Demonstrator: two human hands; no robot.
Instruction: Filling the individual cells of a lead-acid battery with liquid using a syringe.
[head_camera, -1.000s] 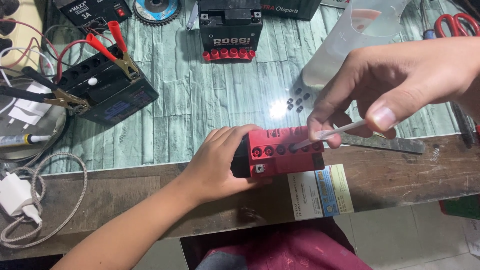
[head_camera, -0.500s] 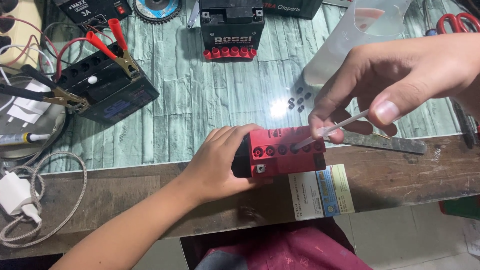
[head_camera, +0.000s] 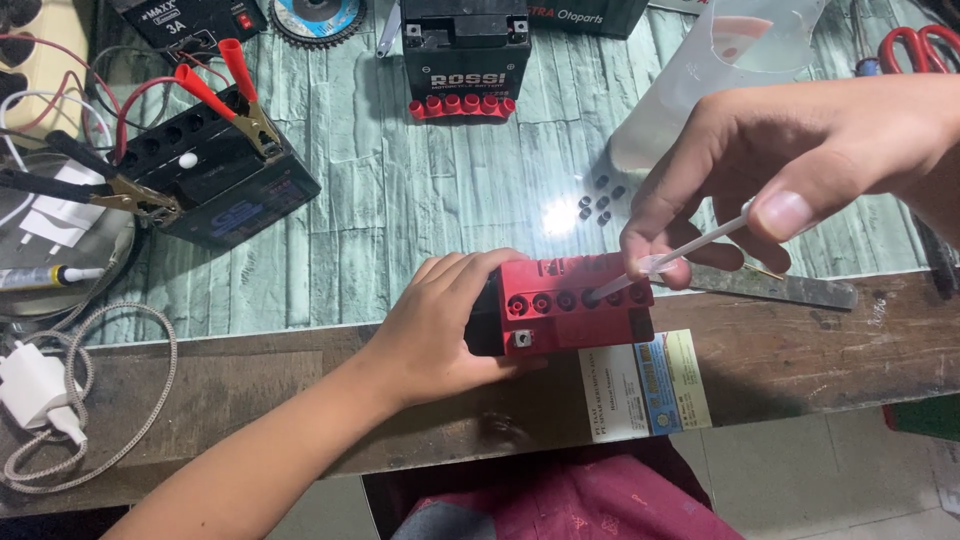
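A small red-topped battery (head_camera: 565, 305) lies at the table's front edge with a row of open filler holes. My left hand (head_camera: 440, 325) grips its left end and holds it steady. My right hand (head_camera: 790, 175) pinches a thin white tube (head_camera: 680, 252), a syringe or dropper, whose tip sits in one of the right-hand holes. Several small black caps (head_camera: 598, 200) lie on the table just behind the battery.
A black battery (head_camera: 215, 180) with red and black clamps stands at the left. Another black battery (head_camera: 465, 55) stands at the back centre. A clear plastic cup (head_camera: 700, 70), red scissors (head_camera: 915, 45), a metal ruler (head_camera: 780, 290) and a white charger (head_camera: 35, 390) lie around.
My right hand has shifted slightly, and the tube tip stays at the battery's holes. The left hand has not moved.
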